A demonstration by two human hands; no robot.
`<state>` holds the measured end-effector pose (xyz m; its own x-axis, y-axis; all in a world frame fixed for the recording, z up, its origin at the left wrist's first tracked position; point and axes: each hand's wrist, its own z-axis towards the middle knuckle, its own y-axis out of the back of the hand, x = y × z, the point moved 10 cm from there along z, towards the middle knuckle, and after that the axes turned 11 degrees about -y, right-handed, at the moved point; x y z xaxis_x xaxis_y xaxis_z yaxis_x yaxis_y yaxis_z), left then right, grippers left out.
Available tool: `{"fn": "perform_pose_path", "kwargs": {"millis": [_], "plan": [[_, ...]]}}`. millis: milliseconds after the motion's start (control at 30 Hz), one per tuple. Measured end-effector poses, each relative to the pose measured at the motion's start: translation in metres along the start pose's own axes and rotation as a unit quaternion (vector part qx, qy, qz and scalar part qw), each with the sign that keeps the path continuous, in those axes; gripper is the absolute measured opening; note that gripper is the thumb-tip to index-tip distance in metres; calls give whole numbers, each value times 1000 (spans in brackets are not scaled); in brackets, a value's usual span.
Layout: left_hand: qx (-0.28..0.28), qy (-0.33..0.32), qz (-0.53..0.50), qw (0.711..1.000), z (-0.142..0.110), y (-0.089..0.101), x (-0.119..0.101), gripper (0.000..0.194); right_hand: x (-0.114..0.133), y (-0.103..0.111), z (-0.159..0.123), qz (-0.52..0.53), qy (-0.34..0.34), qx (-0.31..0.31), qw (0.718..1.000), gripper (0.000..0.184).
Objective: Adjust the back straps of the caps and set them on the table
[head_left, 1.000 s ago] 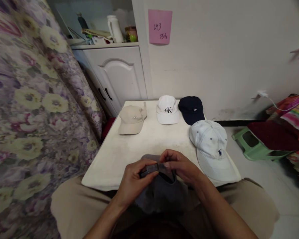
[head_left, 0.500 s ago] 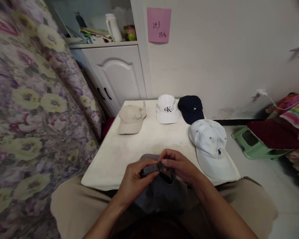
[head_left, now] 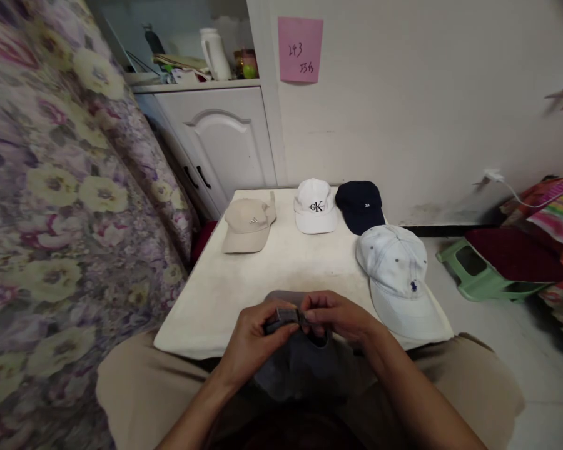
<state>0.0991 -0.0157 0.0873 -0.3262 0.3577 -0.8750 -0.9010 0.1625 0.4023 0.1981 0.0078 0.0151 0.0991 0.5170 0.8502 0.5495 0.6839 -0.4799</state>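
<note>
While our left hand (head_left: 251, 337) pinches the strap (head_left: 287, 315) between thumb and fingers, our right hand (head_left: 340, 319) has its fingertips clamped on the same band, just beside; exactly what lies under them is too small to tell. The grey cap (head_left: 304, 372) is over our lap at the near edge of the table (head_left: 201, 312), its curved back gap below our hands.

We judge it light and soft, hardly breakable, the crown likely to sag if lifted by one side. The strap looks narrow and stiffer than the crown, matt rather than slippery, so we would hold it flat near its join and let the crown hang.

The cloth looks dull and smooth, perhaps cotton. Beyond sit rounded crowns with bowed brims: a beige cap (head_left: 246, 219), a white cap (head_left: 315, 190), a navy cap (head_left: 359, 197) and a pale cap (head_left: 394, 250), stitched along its seams like washed denim.
</note>
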Motion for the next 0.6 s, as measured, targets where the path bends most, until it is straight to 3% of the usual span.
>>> {"fn": "perform_pose_path", "kwargs": {"millis": [300,600], "plan": [[-4,10,-12,1000,0,0,3,14,5,-1,-3,68,3,-21,997,21],[-7,18,-4,1000,0,-2,2,17,5,1,0,32,-2,-55,998,30]]}}
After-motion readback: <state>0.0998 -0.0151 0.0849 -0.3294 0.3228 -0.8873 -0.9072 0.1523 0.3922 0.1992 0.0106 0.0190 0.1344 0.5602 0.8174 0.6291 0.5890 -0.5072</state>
